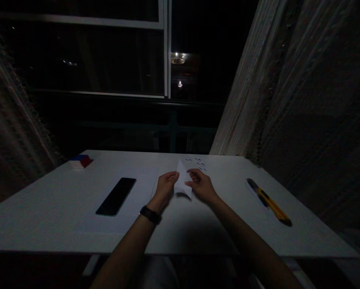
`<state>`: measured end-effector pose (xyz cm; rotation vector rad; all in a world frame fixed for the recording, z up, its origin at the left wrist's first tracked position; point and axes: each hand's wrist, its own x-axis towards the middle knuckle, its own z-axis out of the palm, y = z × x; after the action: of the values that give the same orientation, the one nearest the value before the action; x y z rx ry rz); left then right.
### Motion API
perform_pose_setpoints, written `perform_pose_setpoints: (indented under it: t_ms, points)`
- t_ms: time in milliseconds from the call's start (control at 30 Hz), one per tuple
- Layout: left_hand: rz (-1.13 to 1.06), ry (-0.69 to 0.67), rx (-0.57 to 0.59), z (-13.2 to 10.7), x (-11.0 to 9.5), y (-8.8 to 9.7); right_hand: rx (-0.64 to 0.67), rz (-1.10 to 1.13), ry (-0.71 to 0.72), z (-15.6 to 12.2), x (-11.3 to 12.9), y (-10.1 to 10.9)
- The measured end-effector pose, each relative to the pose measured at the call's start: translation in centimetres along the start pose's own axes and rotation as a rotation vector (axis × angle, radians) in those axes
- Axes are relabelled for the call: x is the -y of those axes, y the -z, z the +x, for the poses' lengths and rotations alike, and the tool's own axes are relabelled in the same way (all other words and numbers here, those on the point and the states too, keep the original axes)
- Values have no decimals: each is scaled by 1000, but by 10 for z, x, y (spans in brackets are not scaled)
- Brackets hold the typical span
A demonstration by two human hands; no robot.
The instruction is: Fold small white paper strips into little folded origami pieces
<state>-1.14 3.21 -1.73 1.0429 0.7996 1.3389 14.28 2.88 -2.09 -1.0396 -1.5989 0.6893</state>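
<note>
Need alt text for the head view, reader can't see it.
A left hand holds a folded white paper, the right hand at its other edge, over a white table in a dim room. Left: a smartphone on a pale sheet, and a puzzle cube; right: a yellow-and-black utility knife. Behind: a dark window and curtains.
</note>
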Motion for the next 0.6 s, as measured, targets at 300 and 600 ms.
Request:
perform_pose_setpoints:
  t_ms: [300,600]
  points:
    - [-81,66,127,-7,-7,-4,-145,-234,132,-2,-1,3]
    - [-38,70,138,-4,-2,0,-153,415,-252,5,-8,2]
